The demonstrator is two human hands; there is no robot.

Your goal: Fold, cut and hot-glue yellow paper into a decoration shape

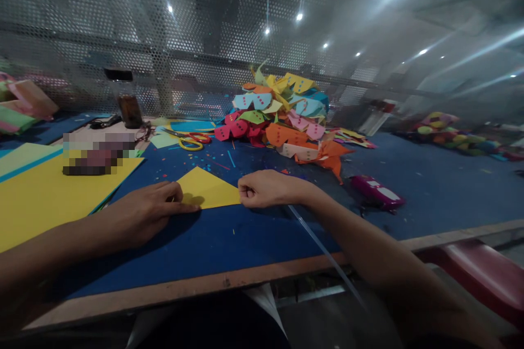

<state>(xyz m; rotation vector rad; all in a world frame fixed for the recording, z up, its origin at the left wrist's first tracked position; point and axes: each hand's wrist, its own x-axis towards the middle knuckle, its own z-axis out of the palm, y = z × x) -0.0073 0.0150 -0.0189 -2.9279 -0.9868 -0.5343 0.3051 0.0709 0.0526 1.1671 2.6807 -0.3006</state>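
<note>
Forearms (368,245), both hands (145,207) (268,189) on yellow paper (210,191)

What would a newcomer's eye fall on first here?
A heap of bright, dotted paper shapes stands out at the far side of the blue tabletop. Nearer, a plain yellow paper triangle lies between the left hand and right hand. A shiny purple object sits off to the right.

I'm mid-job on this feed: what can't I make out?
All in the head view:
Yellow paper triangle: right tip covered by the right hand, left end by the left hand.
Right hand's grip: curled fingers hide whether it pinches or presses.
Large yellow sheet: cut off by the left edge.
Dark item on it: masked by pixel blocks.
</note>
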